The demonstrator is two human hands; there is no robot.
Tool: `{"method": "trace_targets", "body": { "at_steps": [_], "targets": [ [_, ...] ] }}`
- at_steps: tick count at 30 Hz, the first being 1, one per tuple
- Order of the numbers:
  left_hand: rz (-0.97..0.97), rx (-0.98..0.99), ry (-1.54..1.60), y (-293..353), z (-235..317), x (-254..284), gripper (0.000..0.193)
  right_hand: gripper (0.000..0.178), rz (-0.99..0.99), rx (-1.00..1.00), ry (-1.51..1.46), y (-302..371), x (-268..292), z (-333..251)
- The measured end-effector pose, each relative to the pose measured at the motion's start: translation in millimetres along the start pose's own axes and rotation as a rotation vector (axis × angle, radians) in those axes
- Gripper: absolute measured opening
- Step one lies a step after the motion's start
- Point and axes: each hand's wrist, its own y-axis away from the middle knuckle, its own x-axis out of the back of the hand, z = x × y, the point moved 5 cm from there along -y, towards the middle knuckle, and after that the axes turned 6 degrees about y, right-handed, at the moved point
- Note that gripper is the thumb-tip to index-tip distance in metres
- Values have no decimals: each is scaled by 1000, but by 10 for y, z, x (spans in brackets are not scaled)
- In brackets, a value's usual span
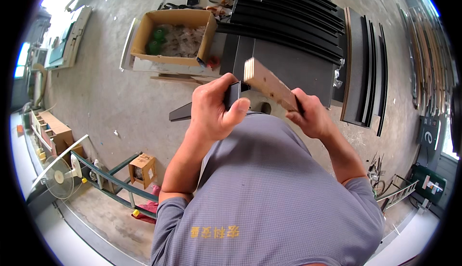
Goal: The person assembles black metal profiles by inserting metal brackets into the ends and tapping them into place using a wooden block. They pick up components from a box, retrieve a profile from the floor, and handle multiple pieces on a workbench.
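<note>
Firstly, wooden board [270, 85]: light-coloured, tilted, clamped at its lower end within right hand [312, 116] fingers. Next, black strip [233, 94]: gripped by left hand [215, 108], fingers curled over it, thumb pressing beneath, touching the board.

an open cardboard box [173, 37] sits on the floor [106, 97], black strips [288, 11] beside it, a fan [57, 177] lower left.

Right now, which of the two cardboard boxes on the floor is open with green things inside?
The large cardboard box beyond the hands, near the black strips. The small cardboard box stands lower left by the green frame.
</note>
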Motion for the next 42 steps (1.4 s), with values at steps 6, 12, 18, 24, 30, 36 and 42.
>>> {"method": "trace_targets", "body": {
  "at_steps": [6,12,18,24,30,36,42],
  "targets": [
    [7,9,-42,6,12,27,60,26,131,-1,-418,-65,128,237],
    [-55,30,-153,18,-4,27,57,25,154,-135,-434,-123,358,150],
    [-67,117,-365,11,34,-88,37,21,136,110,43,-208,313,-37],
    [-12,120,-381,-26,48,-108,25,21,471,45,-564,-191,303,251],
    [-71,189,-440,-12,-3,-113,31,42,276,-84,-210,-133,243,255],
    [-37,133,-378,-13,-45,-125,29,33,211,71,93,-271,262,130],
    [-95,207,-406,-25,-28,-139,30,39,-58,9,224,-264,-3,129]
  ]
}}
